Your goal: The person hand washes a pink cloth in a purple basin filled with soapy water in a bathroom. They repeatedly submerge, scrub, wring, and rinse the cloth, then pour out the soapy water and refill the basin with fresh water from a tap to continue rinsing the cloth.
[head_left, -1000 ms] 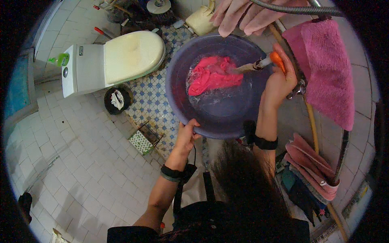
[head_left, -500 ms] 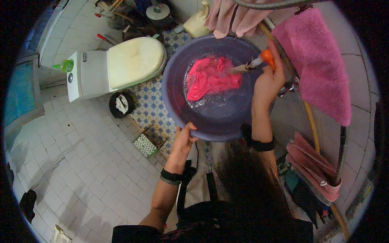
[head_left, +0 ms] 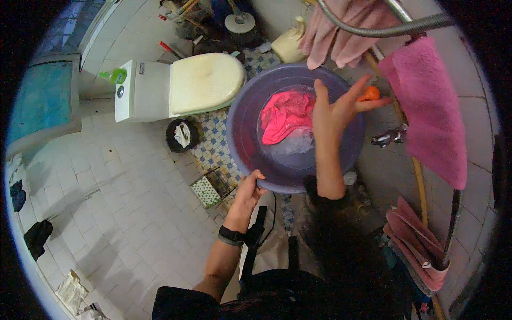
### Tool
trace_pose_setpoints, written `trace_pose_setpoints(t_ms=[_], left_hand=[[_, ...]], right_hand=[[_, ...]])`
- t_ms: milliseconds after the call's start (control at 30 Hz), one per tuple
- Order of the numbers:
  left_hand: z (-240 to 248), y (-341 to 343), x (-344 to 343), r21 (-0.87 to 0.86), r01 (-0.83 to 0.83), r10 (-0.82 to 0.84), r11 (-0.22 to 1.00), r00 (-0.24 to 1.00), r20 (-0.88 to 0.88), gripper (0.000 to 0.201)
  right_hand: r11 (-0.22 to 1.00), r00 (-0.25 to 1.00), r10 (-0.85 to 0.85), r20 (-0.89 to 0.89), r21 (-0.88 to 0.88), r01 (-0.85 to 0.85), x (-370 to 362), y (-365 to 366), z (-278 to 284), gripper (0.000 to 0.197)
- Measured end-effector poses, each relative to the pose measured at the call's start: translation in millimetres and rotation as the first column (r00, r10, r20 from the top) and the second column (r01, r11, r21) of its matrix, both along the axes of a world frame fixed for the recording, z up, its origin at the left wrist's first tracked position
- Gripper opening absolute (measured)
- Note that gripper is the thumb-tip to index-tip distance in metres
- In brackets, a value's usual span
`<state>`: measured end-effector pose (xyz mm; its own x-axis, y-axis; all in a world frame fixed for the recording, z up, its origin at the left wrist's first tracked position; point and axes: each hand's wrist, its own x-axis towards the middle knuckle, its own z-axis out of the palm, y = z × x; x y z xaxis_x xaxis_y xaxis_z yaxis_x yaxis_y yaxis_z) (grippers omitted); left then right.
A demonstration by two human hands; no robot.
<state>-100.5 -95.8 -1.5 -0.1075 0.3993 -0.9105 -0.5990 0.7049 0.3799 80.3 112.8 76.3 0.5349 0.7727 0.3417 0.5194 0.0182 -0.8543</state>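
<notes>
A wide purple basin [head_left: 242, 146] stands in front of me. In its water lies a soaked bright pink cloth [head_left: 285, 120]. My left hand [head_left: 249, 191] is closed on the basin's near rim, thumb over the edge. Over the basin's right side, my right hand [head_left: 338, 109] is open with its fingers spread, holding nothing. An orange tap handle [head_left: 370, 94] shows just beyond its fingers; whether a fingertip touches it I cannot tell. The hand hides the tap's spout and part of the water.
To the left are a toilet [head_left: 205, 82] and a small black bin [head_left: 183, 135]. Pink towels [head_left: 426, 114] hang along the right wall, near a metal tap [head_left: 389, 137] and yellow pipe [head_left: 418, 186]. A grey hose [head_left: 373, 30] crosses the top.
My right hand has come off the orange tap handle, moved left and spread its fingers. The water stream seen earlier no longer shows. My left hand keeps hold of the rim while the view shifts.
</notes>
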Motion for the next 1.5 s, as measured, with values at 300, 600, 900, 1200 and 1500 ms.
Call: trace_pose_setpoints(t_ms=[300, 600, 900, 1200, 1500], left_hand=[[-8.7, 8.3, -91.8, 0.024, -0.123, 0.124, 0.992, 0.992, -0.027, 0.015], [-52.9, 54.0, -257.0, 0.057, -0.126, 0.131, 0.990, 0.988, -0.085, 0.028], [-103.0, 143.0, -392.7, -0.018, -0.131, 0.122, 0.991, 0.956, -0.268, 0.037], [-158.4, 201.1, -482.4, -0.010, -0.009, 0.007, 1.000, 0.981, -0.193, 0.055], [-136.5, 303.3, -457.7, 0.037, 0.643, -0.159, 0.765, 0.245, -0.956, 0.081]], right_hand=[[0.993, 0.996, 0.080, 0.031, -0.085, -0.078, 2.9, -18.9, 8.9, 0.102], [0.832, 0.765, 0.244, -0.596, -0.277, -0.481, -149.1, -55.6, -107.7, 0.087], [0.719, 0.710, 0.178, -0.682, -0.402, -0.567, -267.4, 37.2, -249.3, 0.066], [0.646, 0.866, 0.211, -0.454, -0.600, -0.472, -343.8, 102.8, -271.5, 0.070], [0.792, 0.850, 0.479, 0.217, -0.524, -0.313, -378.6, 135.4, -221.1, 0.086]])
